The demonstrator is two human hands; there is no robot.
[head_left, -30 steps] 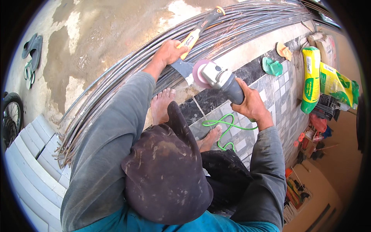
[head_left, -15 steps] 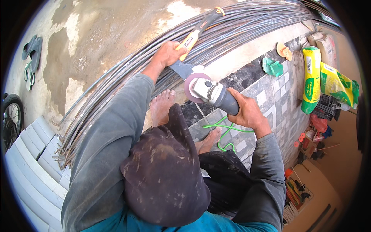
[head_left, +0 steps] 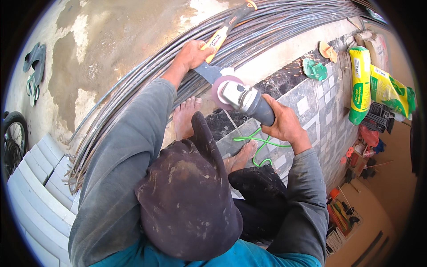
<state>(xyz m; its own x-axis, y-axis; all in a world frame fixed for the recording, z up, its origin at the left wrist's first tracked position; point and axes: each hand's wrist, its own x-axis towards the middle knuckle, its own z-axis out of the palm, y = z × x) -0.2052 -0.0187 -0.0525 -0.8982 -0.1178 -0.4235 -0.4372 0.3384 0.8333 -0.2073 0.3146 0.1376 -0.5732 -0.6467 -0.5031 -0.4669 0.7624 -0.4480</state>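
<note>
My left hand (head_left: 193, 55) grips the yellow-and-black handle of a scraper (head_left: 218, 38), whose wide metal blade (head_left: 204, 71) lies over the steel rods. My right hand (head_left: 284, 122) is closed round the dark body of an angle grinder (head_left: 262, 109) with a silver head. Its pink disc (head_left: 219, 100) is at the blade's lower end; whether they touch is hard to tell. Sparks fly rightward over the tiles. A green cord (head_left: 262, 162) loops below the grinder, by my bare feet (head_left: 184, 115).
Long steel rods (head_left: 115, 115) curve along concrete beside a tiled strip (head_left: 324, 111). At left are sandals (head_left: 36, 62), a wheel (head_left: 13, 138) and pale blocks (head_left: 35, 187). At right lie yellow-green sacks (head_left: 360, 84), green (head_left: 315, 69) and orange (head_left: 328, 50) pieces, and assorted tools (head_left: 340, 213).
The scraper, both my hands and the grinder have moved slightly up in the picture. The grinder is more tilted than a second ago, and sparks now show to the right, over the tiles.
</note>
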